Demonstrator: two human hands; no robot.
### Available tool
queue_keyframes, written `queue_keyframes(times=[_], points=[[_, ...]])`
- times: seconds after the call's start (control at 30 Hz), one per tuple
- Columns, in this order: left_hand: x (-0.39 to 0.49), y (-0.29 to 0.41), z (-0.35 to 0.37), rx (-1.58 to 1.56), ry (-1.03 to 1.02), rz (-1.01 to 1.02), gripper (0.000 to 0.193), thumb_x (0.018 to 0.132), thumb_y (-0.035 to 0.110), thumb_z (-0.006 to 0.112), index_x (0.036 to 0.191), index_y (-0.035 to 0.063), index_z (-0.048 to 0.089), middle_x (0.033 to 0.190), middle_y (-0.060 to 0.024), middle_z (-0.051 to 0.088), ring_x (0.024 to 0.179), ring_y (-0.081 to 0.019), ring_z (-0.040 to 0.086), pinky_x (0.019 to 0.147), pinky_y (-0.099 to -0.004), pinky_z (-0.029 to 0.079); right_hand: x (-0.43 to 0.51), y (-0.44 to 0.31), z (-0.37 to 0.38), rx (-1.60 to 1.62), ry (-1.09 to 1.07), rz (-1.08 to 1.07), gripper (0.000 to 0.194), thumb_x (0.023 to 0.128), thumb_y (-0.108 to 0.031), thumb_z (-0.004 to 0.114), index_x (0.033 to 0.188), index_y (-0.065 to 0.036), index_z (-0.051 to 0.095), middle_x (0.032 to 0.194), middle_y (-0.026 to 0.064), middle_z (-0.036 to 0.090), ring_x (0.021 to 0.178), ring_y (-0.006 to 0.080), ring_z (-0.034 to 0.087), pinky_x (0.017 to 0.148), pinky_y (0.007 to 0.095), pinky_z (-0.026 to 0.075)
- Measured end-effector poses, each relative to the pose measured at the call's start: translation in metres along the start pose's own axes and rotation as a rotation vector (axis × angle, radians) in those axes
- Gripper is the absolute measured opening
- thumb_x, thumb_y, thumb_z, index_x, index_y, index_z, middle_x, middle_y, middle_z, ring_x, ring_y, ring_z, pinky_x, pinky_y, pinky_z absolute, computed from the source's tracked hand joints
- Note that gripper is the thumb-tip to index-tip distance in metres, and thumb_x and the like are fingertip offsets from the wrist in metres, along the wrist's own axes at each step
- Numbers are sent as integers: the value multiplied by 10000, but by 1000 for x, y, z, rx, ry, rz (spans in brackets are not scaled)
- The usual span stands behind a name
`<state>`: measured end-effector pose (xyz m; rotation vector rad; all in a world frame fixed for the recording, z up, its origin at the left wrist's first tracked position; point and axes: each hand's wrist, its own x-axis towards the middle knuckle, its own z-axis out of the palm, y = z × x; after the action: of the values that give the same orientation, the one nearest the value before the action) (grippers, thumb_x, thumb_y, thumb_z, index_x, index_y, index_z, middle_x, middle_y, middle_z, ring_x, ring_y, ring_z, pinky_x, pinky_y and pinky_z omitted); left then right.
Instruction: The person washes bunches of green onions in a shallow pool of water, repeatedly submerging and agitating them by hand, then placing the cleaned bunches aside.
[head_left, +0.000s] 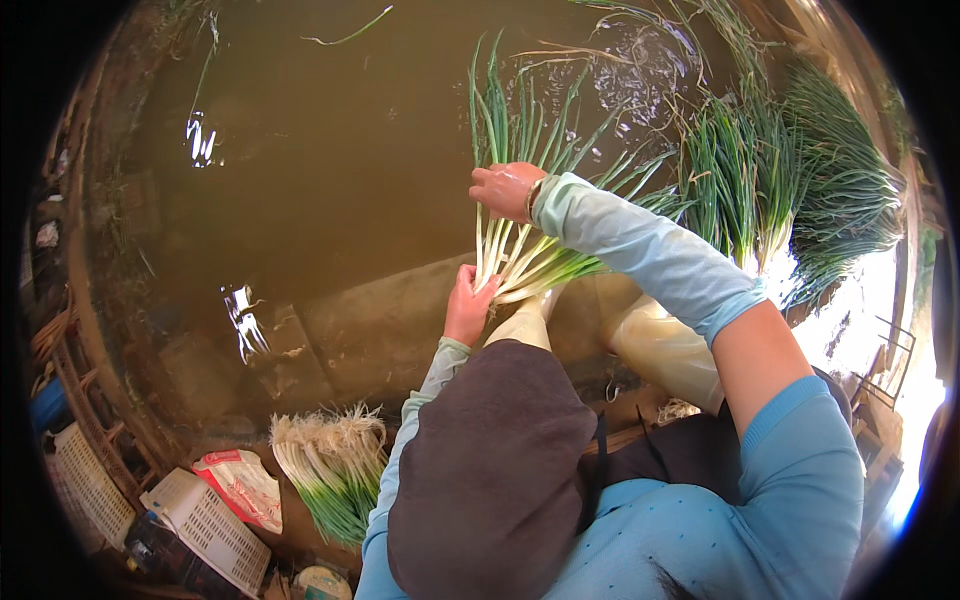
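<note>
A fanned bunch of green onions (517, 251) is held over brown water, its white ends low and its green leaves spread upward. My left hand (470, 304) grips the bunch close to the roots. Higher up, my right hand (508, 190) is at the leaves with its fingers curled; whether it pinches any stalk cannot be told. Both forearms wear pale, wet sleeves. Several more bundles of green onions (720, 172) lie in the water at the right, beyond my right forearm. Another pile of green onions (330, 469), roots upward in the picture, rests on the ledge at lower left.
Muddy water (337, 165) fills a walled basin. White perforated plastic crates (214, 525) and a red and white bag (241, 487) stand at lower left. My knees, in dark cloth (491, 457), are at the near edge. A metal rack (889, 352) is at the right.
</note>
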<state>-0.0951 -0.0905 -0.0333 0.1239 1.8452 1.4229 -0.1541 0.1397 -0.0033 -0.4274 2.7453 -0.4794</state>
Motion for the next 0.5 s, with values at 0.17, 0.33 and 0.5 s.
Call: queue_keyframes(times=[0.17,0.33,0.5], points=[[-1,-1,6,-131,19,48,217,963,224,540,977,10,511,876,-36,566,797,-93,499,721,-279,429,-22,-13,12,-48,238,76,227,728,-159,672,908,-68,567,925,94,531,875,262,594,672,377,548],[0,6,2,107,91,119,247,1010,271,426,999,37,506,791,-101,564,714,-182,543,659,-341,431,-38,-34,33,-94,286,124,131,742,-111,610,864,-70,587,889,77,548,871,236,590,630,345,537],[-1,16,6,261,151,229,242,1011,265,408,1005,38,491,733,-187,553,657,-365,538,583,-430,402,-36,-11,21,-180,261,369,83,812,-103,583,868,-52,617,883,72,565,850,225,593,618,329,568]])
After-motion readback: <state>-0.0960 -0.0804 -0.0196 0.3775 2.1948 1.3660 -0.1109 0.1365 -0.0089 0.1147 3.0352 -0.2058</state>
